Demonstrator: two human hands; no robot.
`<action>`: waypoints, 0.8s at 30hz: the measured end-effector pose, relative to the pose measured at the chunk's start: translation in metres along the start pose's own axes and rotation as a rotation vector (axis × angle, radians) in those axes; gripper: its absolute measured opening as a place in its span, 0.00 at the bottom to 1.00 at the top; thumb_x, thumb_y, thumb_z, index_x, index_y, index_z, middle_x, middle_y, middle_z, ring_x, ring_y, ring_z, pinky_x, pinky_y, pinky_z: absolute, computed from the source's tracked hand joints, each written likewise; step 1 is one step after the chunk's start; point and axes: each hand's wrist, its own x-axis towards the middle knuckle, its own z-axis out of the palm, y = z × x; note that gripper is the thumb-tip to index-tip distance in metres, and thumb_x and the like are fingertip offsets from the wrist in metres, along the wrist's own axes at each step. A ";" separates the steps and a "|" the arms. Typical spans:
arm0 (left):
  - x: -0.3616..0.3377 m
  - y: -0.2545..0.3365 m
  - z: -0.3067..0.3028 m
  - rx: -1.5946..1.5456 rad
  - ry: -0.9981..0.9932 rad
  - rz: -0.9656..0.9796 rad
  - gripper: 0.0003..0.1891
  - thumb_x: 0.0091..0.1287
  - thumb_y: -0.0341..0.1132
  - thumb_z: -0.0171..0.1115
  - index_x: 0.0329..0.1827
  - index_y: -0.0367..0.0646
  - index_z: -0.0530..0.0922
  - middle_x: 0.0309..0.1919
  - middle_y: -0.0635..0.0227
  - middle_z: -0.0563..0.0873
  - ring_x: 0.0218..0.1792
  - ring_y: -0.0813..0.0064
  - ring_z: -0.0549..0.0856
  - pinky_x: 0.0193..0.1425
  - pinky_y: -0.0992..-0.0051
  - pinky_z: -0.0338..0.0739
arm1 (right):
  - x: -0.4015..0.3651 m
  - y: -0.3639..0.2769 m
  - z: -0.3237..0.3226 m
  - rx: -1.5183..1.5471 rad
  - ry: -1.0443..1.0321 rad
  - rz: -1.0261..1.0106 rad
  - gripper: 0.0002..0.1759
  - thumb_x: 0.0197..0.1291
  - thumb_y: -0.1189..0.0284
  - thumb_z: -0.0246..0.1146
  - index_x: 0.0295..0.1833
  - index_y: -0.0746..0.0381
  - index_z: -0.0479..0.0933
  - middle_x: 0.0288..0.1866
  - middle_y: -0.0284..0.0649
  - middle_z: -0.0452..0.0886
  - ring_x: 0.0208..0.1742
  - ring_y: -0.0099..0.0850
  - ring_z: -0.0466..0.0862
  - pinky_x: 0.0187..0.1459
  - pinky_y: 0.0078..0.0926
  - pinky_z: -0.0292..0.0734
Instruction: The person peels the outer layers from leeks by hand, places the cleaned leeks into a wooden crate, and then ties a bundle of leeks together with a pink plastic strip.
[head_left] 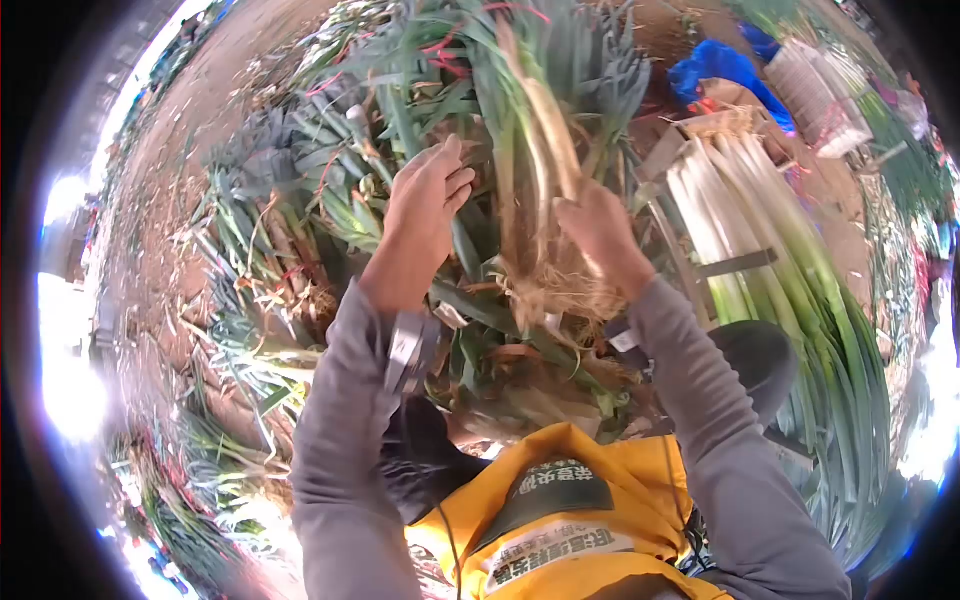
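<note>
Nearest to the camera, at the bottom centre of the frame, is a yellow apron (pixel 450 535) with printed characters, and on both sides of it come up the grey sleeves (pixel 345 460) of the person. Above the apron, in the upper centre, the right hand (pixel 603 238) is closed around the lower part of some long leek stalks (pixel 545 125), which have a dry, brownish skin. Their roots (pixel 545 295) hang just below and beside this hand, and their green leaves point to the top of the frame. The left hand (pixel 430 205) is released, with its fingers a little bent, and it is raised over the leek pile (pixel 285 175), which spreads to the left. On the right side, cleaned leeks (pixel 745 205) lie in a neat row, white ends upward in the frame, with a dark bar (pixel 737 263) across them. Near their ends, at upper right, is a blue bag (pixel 725 72).
</note>
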 end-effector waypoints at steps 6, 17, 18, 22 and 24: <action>-0.030 -0.006 -0.055 -0.108 0.052 0.051 0.24 0.77 0.46 0.62 0.63 0.32 0.77 0.55 0.56 0.83 0.59 0.62 0.84 0.68 0.67 0.77 | -0.025 -0.011 0.005 0.437 -0.145 0.060 0.21 0.66 0.65 0.64 0.47 0.76 0.76 0.25 0.45 0.83 0.23 0.29 0.83 0.27 0.34 0.77; -0.023 -0.005 -0.050 -0.093 -0.162 0.094 0.48 0.76 0.65 0.53 0.78 0.25 0.56 0.65 0.40 0.76 0.67 0.52 0.78 0.76 0.59 0.69 | -0.181 -0.061 0.032 0.142 0.017 -0.177 0.19 0.64 0.67 0.68 0.54 0.69 0.75 0.33 0.57 0.85 0.33 0.53 0.88 0.32 0.41 0.80; -0.023 -0.006 -0.050 -0.143 -0.204 0.066 0.49 0.75 0.65 0.53 0.79 0.25 0.54 0.65 0.40 0.76 0.66 0.52 0.78 0.75 0.59 0.70 | -0.194 -0.057 0.034 0.145 -0.042 -0.139 0.19 0.63 0.68 0.68 0.55 0.67 0.75 0.33 0.55 0.85 0.32 0.51 0.88 0.32 0.41 0.81; -0.017 -0.013 -0.058 -0.211 -0.210 0.005 0.47 0.76 0.62 0.54 0.78 0.26 0.53 0.61 0.43 0.77 0.61 0.54 0.81 0.63 0.61 0.82 | -0.219 -0.055 0.031 0.152 -0.098 -0.139 0.19 0.64 0.70 0.68 0.56 0.67 0.76 0.30 0.51 0.85 0.28 0.45 0.88 0.30 0.35 0.80; -0.014 -0.021 -0.046 -0.125 0.090 -0.154 0.31 0.80 0.53 0.55 0.69 0.31 0.66 0.51 0.51 0.82 0.51 0.58 0.87 0.52 0.62 0.87 | -0.227 -0.062 0.024 0.207 -0.143 -0.049 0.19 0.64 0.70 0.67 0.56 0.68 0.76 0.29 0.50 0.84 0.27 0.39 0.87 0.30 0.34 0.79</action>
